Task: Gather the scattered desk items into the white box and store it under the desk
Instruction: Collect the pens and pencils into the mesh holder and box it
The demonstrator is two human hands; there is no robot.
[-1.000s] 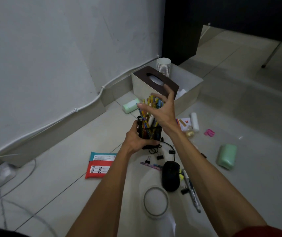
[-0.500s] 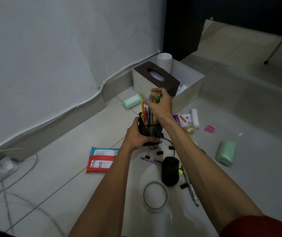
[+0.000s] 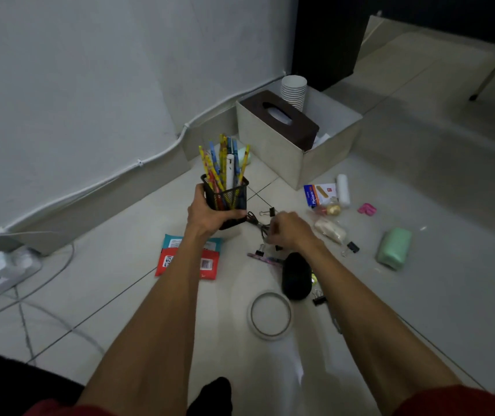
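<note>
The right hand (image 3: 290, 229) has come off the tops of the pencils and dropped low over the floor, and that's the change. It's smeared with motion. Its fingers curl down over a tangle of black cable (image 3: 256, 222) and a binder clip (image 3: 271, 211), but whether they've caught anything yet can't be told. The left hand (image 3: 210, 216) stays clenched round the mesh pen holder (image 3: 228, 195), keeping it upright and clear of the floor. It looks as if the holder's load is settled and the free hand is hunting for more loose bits before anything goes to the box.

The holder is crammed with coloured pencils (image 3: 214, 163) and one white pen standing on end. The white box (image 3: 270, 148) sits on the floor well beyond the left fingers, close to the wall. It already holds a brown-lidded tissue box (image 3: 282, 115), tilted at its near side, with a stack of paper cups (image 3: 293, 91) behind.

Plenty is still scattered. A black mouse (image 3: 296, 274) lies just short of the right fingers, with a tape roll (image 3: 270, 318) nearer the person. A plaster box (image 3: 320, 193) and a green pack (image 3: 393, 247) lie off to their right. Red and teal packets (image 3: 187, 262) lie under the left wrist.
</note>
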